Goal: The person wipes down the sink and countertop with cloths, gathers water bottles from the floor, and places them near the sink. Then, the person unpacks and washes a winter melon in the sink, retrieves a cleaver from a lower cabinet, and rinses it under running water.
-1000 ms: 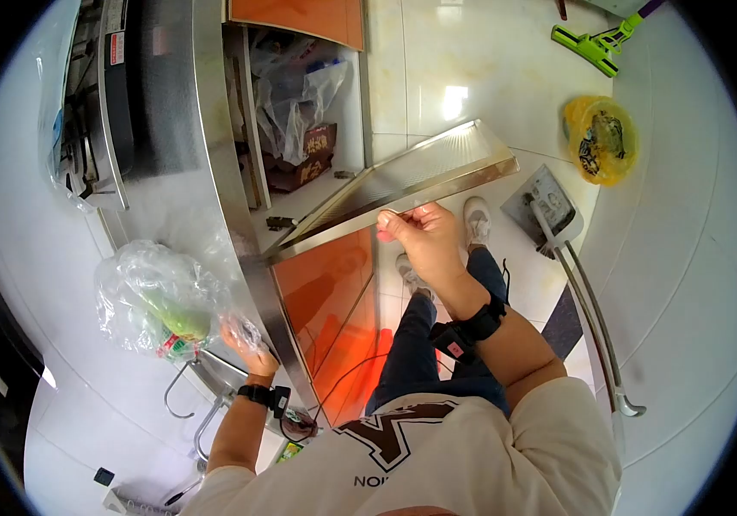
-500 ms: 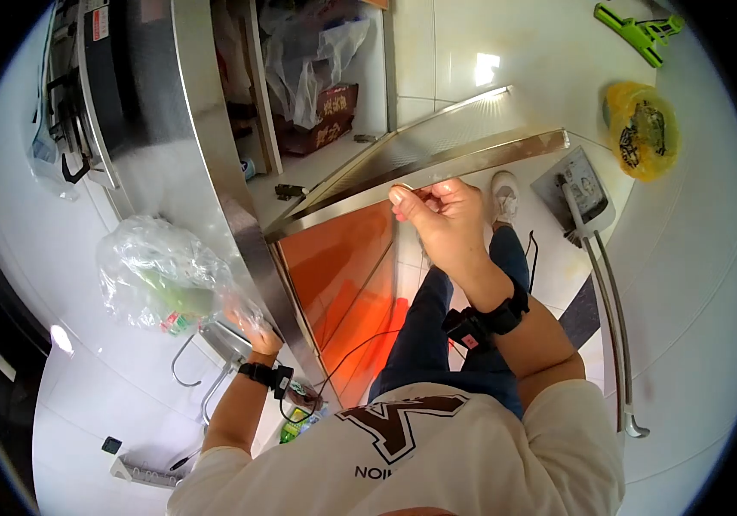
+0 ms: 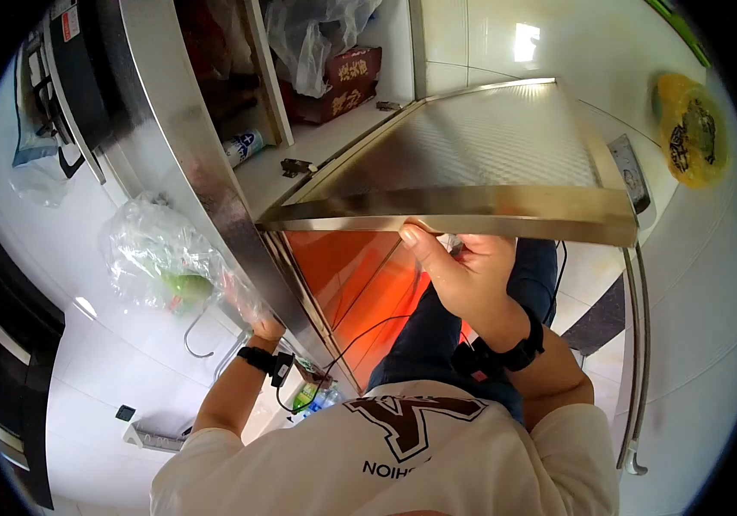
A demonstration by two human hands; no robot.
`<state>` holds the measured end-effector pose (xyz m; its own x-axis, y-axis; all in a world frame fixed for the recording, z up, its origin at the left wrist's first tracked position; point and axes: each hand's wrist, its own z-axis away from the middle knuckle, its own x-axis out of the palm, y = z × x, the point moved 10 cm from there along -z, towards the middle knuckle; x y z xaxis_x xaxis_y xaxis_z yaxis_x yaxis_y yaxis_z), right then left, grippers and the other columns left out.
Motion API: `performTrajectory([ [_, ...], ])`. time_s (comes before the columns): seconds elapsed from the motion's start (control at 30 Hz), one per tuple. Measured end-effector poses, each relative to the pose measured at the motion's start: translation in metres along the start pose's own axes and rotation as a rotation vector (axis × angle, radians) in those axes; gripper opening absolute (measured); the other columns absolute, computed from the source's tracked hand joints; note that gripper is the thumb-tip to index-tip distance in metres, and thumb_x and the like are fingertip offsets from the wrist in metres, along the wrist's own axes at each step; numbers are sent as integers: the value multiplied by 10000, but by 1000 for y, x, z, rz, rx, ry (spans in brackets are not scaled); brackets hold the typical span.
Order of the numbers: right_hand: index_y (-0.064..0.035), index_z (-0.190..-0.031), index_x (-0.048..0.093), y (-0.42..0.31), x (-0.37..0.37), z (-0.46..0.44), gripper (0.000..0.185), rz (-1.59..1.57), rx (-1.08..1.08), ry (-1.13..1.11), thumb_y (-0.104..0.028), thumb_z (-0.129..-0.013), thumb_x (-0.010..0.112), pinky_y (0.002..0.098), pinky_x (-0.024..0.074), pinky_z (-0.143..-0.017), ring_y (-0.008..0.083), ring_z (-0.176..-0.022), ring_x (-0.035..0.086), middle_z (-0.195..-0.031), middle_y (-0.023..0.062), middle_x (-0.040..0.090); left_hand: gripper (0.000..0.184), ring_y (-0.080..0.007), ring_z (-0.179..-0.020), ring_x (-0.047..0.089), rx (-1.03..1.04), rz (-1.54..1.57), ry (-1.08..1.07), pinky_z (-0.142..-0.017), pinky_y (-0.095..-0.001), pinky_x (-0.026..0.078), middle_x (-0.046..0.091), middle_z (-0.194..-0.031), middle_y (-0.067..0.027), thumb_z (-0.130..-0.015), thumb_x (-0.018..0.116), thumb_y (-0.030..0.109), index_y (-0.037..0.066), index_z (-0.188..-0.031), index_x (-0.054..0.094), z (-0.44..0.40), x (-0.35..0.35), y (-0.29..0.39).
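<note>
My right hand [image 3: 480,273] grips the lower edge of a metal-framed cabinet door [image 3: 489,150], thumb on the frame and fingers behind it. The door has a frosted, ribbed panel and stands open. At the left, my left hand [image 3: 265,325] is closed at the gathered end of a clear plastic bag [image 3: 158,249], its fingers partly hidden by the plastic. Something green [image 3: 188,285] shows inside the bag. Inside the open cabinet are a dark red box [image 3: 343,86], another clear bag [image 3: 308,39] and a white-and-blue can or tube [image 3: 244,146].
A metal counter edge [image 3: 192,142] runs between my hands. An orange cabinet front [image 3: 338,267] is below the door. To the right are a yellow bag [image 3: 694,129], a dustpan [image 3: 631,172] and a metal rail [image 3: 639,361]. A cable [image 3: 351,340] hangs between my wrists.
The cabinet door has swung so that more of its frosted panel shows, my right hand moving with it. My left hand stays with the plastic bag. The view has shifted slightly.
</note>
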<state>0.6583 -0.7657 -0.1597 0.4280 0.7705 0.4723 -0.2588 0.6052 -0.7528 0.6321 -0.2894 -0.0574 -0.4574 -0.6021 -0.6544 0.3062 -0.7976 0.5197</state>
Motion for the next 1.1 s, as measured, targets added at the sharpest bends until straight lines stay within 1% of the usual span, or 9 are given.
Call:
performTrajectory([
  [0.13,37,-953,708,-10,-4,13,129,40,-184,66,45,-824,706,262,494,-731,119,-808,620,-916,67,695,573,-334,-1258,429,-83,108,-16,-1053,-427,338,454,-1375,-188,-1023,296,404,-28,-1382,409,6,-3,-10],
  [0.3,13,-950,714,4,-13,29,149,-187,-35,25,64,-811,705,263,512,-767,124,-843,646,-933,70,704,559,-322,-1221,478,-170,195,-38,-1027,-417,382,498,-1339,-180,-1023,309,395,-34,-1359,437,16,-2,-25],
  [0.4,-28,-1098,678,66,-15,67,273,67,456,-454,-124,-851,742,312,529,-829,176,-970,661,-1050,60,696,551,-315,-1198,507,-239,243,-31,-1012,-412,408,524,-1317,-176,-1023,317,389,-37,-1345,454,21,-5,-34],
  [0.5,-27,-1148,650,40,-84,84,357,979,-156,-535,-280,-899,688,354,522,-864,214,-1028,647,-1108,64,679,544,-309,-1176,536,-252,247,-45,-997,-406,434,550,-1296,-171,-1023,325,383,-40,-1332,471,23,-6,-38],
  [0.57,-17,-1091,669,73,-173,81,295,555,420,-132,-237,-908,599,345,522,-746,247,-870,664,-992,106,704,469,-285,-1139,553,-210,225,-81,-969,-374,459,573,-1261,-155,-1033,334,316,-21,-1325,478,21,-5,-33],
  [0.63,-12,-1063,678,80,-201,84,282,322,686,71,-216,-912,555,340,522,-688,264,-792,673,-934,127,716,399,-261,-1102,571,-165,202,-112,-942,-343,484,597,-1226,-140,-1043,343,249,-1,-1319,485,19,-1,-26],
  [0.7,14,-1046,687,47,-195,51,259,983,443,-127,-100,-826,610,319,514,-624,241,-731,674,-896,161,715,392,-258,-1104,570,-102,54,-179,-945,-342,482,596,-1229,-138,-1042,345,241,2,-1318,486,21,2,-17],
  [0.83,38,-979,698,52,-204,48,228,774,521,92,3,-766,628,299,521,-623,214,-739,675,-902,165,713,391,-261,-1115,560,-63,-32,-202,-954,-346,471,584,-1241,-140,-1040,347,240,4,-1322,481,21,5,-10],
  [1.1,20,-965,709,48,-188,46,247,1002,575,-321,-5,-719,693,354,541,-703,295,-825,677,-941,153,711,397,-273,-1142,534,-34,-49,-161,-974,-357,444,554,-1269,-149,-1037,350,243,7,-1335,467,13,13,-2],
])
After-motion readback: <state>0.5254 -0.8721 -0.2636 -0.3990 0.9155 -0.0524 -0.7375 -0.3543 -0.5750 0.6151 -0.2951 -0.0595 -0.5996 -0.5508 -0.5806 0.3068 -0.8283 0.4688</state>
